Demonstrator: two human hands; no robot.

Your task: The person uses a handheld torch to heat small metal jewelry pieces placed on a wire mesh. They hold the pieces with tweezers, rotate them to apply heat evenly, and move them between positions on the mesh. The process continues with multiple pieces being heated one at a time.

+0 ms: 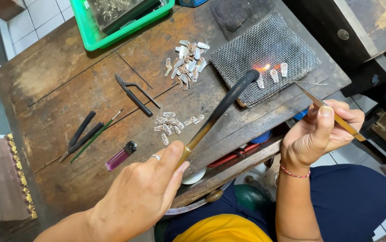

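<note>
Left hand [141, 192] gripped the stiff torch [220, 110] low; right hand [325, 130] pinched light tweezers [323, 105] mid-shaft, tips beyond fingers.

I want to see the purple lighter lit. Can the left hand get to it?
Probably not right now: the left hand is close to the lighter with nothing between, but it is gripping the torch.

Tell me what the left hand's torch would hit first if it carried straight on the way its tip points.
The left hand aims the torch up and to the right. Its flame already reaches the small metal tags lying on the wire mesh pad, so those would likely come first, though depth is hard to judge.
</note>
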